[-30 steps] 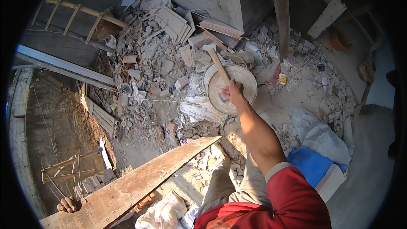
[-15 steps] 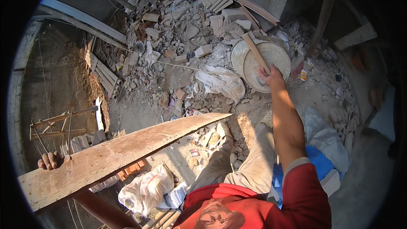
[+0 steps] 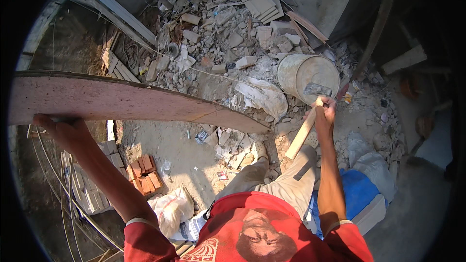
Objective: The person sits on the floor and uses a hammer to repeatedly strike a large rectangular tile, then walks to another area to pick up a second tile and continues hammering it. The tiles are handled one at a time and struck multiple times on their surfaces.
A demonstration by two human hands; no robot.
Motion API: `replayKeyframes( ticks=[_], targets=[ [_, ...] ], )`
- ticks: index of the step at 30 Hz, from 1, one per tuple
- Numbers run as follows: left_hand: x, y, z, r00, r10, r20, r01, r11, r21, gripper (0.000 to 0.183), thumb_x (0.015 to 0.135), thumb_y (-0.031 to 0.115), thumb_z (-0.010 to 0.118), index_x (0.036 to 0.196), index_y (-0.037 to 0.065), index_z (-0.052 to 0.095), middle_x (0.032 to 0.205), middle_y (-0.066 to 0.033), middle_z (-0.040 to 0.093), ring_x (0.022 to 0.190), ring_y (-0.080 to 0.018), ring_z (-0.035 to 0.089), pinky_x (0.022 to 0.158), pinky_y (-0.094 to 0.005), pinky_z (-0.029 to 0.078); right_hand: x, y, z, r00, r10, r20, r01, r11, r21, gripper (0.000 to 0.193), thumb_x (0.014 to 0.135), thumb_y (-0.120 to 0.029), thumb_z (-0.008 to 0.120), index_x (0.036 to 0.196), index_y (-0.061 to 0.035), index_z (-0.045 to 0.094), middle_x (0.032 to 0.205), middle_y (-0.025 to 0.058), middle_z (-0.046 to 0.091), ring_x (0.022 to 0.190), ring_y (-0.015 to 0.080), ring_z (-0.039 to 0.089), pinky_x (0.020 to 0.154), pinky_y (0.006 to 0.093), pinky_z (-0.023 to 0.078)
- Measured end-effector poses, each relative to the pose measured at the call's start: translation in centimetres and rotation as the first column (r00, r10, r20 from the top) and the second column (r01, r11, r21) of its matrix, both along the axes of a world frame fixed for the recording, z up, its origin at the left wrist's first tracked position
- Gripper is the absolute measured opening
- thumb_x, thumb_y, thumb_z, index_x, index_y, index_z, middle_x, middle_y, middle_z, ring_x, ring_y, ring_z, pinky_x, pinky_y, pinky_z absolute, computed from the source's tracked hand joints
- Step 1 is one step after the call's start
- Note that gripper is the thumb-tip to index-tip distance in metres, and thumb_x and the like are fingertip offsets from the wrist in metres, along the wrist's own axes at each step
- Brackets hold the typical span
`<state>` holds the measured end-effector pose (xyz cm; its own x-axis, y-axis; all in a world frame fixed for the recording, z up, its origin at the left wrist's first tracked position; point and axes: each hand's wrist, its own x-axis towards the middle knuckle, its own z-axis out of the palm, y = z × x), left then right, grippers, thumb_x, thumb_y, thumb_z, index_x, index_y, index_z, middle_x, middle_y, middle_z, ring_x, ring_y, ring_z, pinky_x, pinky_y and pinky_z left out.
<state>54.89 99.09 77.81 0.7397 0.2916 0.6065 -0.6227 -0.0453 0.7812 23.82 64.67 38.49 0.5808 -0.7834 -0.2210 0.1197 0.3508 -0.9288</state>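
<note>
A long wooden board (image 3: 126, 99) runs from the left edge to a point above my legs, its pinkish, dusty broad face turned toward me. My left hand (image 3: 63, 126) is closed on its lower edge near the left end; the fingers are partly hidden behind it. On the right, my right hand (image 3: 326, 109) grips a hammer (image 3: 302, 137) close to its head. The grey metal head lies beyond the hand, and the pale wooden handle slants down toward my knee. Just past the hammer stands a dusty, pale bucket (image 3: 296, 75), its round flat end facing up.
Broken rubble (image 3: 213, 43) covers the ground ahead, with a white sack (image 3: 264, 98) on it. Red bricks (image 3: 144, 174) and grey blocks (image 3: 85, 189) are stacked at left, beside bent rods (image 3: 73, 199). A plastic bag (image 3: 174, 206) lies by my legs, blue sheeting (image 3: 359, 194) at right.
The board's left end has risen and its face has tilted toward me; my left hand has shifted to the lower edge. The hammer has turned, its handle swinging from pointing away to pointing toward me.
</note>
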Motion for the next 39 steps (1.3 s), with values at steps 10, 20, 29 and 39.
replayKeyframes(
  ticks=[10, 20, 29, 39],
  targets=[
    [-0.4, 8.4, -0.1, 0.969, 0.246, -0.007, -0.246, 0.967, -0.071, 0.073, 0.102, 0.061, 0.035, 0.150, 0.007, 0.033, 0.150, -0.0176, 0.040, 0.138, -0.0297, 0.041, 0.116, -0.0484, 0.035, 1.5, 15.2, 3.6, 0.873, 0.418, -0.252, -0.284, 0.855, 0.433, 0.024, 0.098, -0.025, 0.058, 0.106, -0.0066, 0.045, 0.077, 0.0030, 0.053, 0.051, 0.0076, 0.048, 0.042, 0.0245, 0.042],
    [-1.8, 20.3, -1.9, 0.880, 0.454, -0.141, -0.475, 0.852, -0.219, 0.075, 0.083, 0.083, 0.034, 0.105, 0.016, 0.059, 0.099, -0.0074, 0.060, 0.096, -0.0209, 0.061, 0.088, -0.0408, 0.051, 6.4, 22.5, 0.4, 0.791, 0.612, -0.003, -0.439, 0.570, 0.695, 0.028, 0.103, -0.037, 0.052, 0.117, -0.0152, 0.042, 0.072, 0.0005, 0.047, 0.049, 0.0093, 0.046, 0.040, 0.0254, 0.040],
    [-2.7, 22.7, -1.9, 0.853, 0.436, -0.287, -0.502, 0.837, -0.218, 0.072, 0.078, 0.087, 0.032, 0.090, 0.019, 0.051, 0.083, -0.0006, 0.051, 0.076, -0.0184, 0.059, 0.073, -0.0417, 0.052, 8.5, 26.6, 2.0, 0.808, 0.589, 0.009, -0.370, 0.495, 0.786, 0.033, 0.102, -0.040, 0.054, 0.119, -0.0141, 0.044, 0.073, 0.0000, 0.046, 0.051, 0.0088, 0.044, 0.042, 0.0256, 0.039],
    [-2.6, 16.9, -2.4, 0.850, 0.520, 0.077, -0.523, 0.820, 0.234, 0.077, 0.095, 0.062, 0.043, 0.152, 0.013, 0.026, 0.149, -0.0159, 0.037, 0.130, -0.0337, 0.048, 0.105, -0.0543, 0.045, 8.8, 25.4, 2.7, 0.863, 0.501, 0.055, -0.325, 0.469, 0.821, 0.037, 0.103, -0.041, 0.052, 0.125, -0.0126, 0.045, 0.073, 0.0003, 0.045, 0.051, 0.0090, 0.043, 0.043, 0.0269, 0.040]
  ],
)
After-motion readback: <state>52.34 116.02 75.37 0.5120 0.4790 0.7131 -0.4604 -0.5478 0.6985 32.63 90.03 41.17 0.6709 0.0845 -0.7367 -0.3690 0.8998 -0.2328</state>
